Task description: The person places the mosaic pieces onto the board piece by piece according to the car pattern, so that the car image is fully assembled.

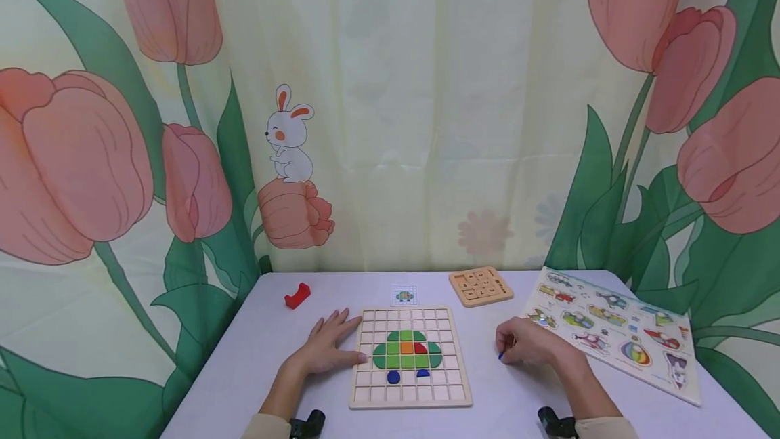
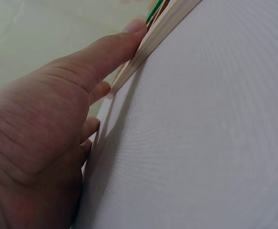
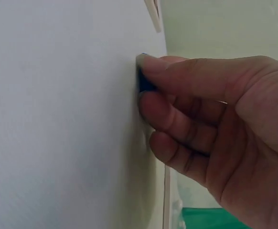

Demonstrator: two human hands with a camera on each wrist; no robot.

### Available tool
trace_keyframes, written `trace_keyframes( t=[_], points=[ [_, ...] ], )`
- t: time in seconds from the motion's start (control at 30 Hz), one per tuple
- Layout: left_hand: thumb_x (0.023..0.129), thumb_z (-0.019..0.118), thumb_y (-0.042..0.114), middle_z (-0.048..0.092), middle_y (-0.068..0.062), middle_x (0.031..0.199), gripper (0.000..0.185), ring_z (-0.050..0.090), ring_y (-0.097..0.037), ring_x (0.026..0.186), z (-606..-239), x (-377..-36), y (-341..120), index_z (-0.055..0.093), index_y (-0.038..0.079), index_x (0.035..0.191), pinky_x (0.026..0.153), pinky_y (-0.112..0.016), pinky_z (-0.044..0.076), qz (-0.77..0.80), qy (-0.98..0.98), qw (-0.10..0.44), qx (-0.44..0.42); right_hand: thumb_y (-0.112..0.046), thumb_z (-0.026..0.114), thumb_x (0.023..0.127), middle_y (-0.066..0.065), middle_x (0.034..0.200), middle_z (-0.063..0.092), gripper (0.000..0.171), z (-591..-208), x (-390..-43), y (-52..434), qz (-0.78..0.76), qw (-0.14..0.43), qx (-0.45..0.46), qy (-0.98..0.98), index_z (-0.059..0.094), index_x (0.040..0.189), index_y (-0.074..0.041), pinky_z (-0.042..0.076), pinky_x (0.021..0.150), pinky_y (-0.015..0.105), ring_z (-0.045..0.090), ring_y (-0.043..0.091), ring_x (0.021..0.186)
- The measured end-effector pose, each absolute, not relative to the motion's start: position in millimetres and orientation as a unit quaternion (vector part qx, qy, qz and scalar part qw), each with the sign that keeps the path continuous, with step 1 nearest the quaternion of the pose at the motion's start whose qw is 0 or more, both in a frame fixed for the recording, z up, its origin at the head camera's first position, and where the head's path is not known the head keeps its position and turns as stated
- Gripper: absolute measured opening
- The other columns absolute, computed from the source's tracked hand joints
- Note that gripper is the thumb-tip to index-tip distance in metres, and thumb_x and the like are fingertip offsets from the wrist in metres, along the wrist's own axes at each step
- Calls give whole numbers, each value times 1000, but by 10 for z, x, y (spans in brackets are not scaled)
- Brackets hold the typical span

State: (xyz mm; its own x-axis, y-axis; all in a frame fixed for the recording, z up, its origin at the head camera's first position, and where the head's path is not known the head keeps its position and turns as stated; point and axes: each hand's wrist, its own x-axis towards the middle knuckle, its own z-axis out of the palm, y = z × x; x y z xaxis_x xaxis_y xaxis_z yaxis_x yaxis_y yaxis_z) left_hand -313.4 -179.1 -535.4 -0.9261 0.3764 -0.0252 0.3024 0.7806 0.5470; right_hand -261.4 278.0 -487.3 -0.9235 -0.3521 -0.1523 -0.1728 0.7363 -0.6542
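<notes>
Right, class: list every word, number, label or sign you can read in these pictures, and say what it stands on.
No text reads clearly in any view.
Small tile board: raised marks on its tiles, too small to read.
Vehicle puzzle: pictures, any print too small to tell.
Pattern card: a picture only.
Grid board: coloured pieces, no writing.
Curtain: rabbit and tulips, no words.

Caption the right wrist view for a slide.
Right hand pinching a small blue piece against the white table.
</notes>
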Motion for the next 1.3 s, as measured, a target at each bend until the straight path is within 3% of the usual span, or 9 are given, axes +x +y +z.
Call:
trace_keyframes(
  t=[0.33,0.77,1.1,1.3],
  points=[
    [78,76,68,27,-11,172,94,12,-38,162,-5345,-3123,-1790,48,28,157,128,-67,2,278,942,65,179,-3,72,90,0,86,65,7,-4871,-2669,2639,-341,78,-163,922,72,92,-9,46,67,25,57,15,81],
    [76,77,70,28,-12,172,97,12,-37,162,-5354,-3137,-1794,47,28,158,128,-66,2,280,941,67,178,-10,80,90,-1,92,79,7,-4847,-2722,2484,-404,50,-262,875,82,96,-7,54,73,21,65,4,81],
    [76,77,70,27,-12,172,96,12,-37,162,-5360,-3134,-1797,47,28,158,128,-66,2,280,941,65,181,-1,76,91,13,105,79,10,-4857,-2687,2131,-439,45,-273,855,83,98,-2,56,84,18,70,7,97],
    [77,76,71,27,-11,172,96,12,-37,162,-5376,-3150,-1798,47,29,158,128,-66,2,277,942,63,181,1,77,89,7,99,79,9,-4847,-2663,1946,-445,56,-266,853,82,95,-3,56,81,17,69,11,90]
  ],
)
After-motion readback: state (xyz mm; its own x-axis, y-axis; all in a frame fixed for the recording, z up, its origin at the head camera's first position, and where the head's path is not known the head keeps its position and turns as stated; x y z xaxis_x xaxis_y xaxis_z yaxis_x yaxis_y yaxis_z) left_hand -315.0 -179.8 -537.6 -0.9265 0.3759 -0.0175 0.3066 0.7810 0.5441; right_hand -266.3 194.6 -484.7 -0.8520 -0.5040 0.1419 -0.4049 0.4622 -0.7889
